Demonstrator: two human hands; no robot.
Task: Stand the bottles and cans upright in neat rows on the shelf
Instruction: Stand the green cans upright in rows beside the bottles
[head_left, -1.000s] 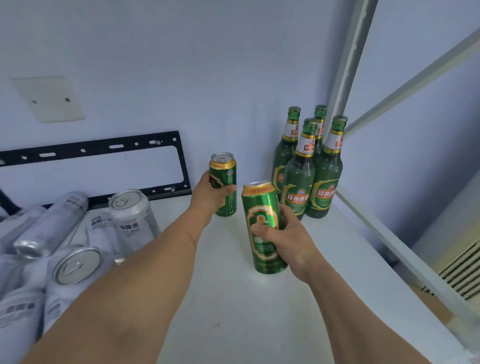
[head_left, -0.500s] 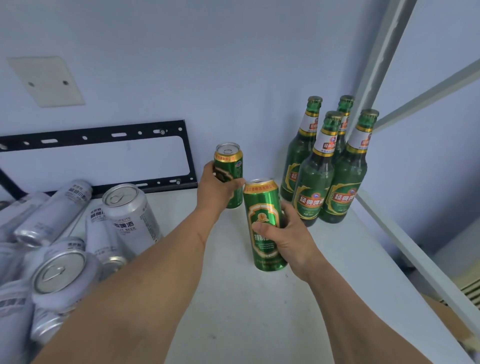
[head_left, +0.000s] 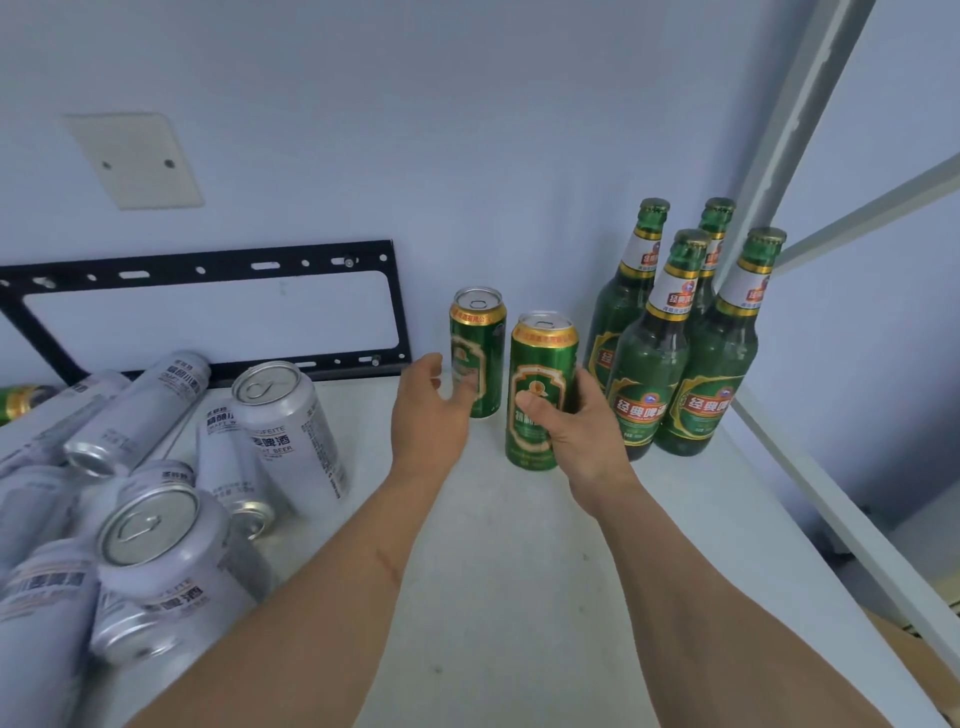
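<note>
At the far left edge of the frame a green can (head_left: 21, 402) lies on its side, mostly cut off. Beside it, filling the lower left, a heap of silver cans (head_left: 156, 509) lies tumbled on the white shelf (head_left: 498, 597), most on their sides and leaning on one another, some with their pull-tab tops turned toward the camera. Above the heap, a black metal bracket (head_left: 208, 265) is fixed to the pale wall, and a blank cover plate (head_left: 132, 158) sits in the upper left. From the bottom edge the left forearm reaches up toward the centre; the left hand (head_left: 428, 413) is loosely spread, fingers apart and slightly bent, just in front of the rear green can (head_left: 478, 353), which stands upright near the wall. Whether the fingertips touch that can cannot be told; nothing is gripped. Just right of it and nearer the camera stands the front green can (head_left: 540, 384), upright on the shelf. The right hand (head_left: 582, 431), reaching from the lower right, is wrapped round it, thumb across the label and fingers curled behind. Further right, in the corner against the wall, four green bottles (head_left: 675, 364) stand upright in two pairs, close together. A white shelf post (head_left: 800, 119) rises at the upper right.
</note>
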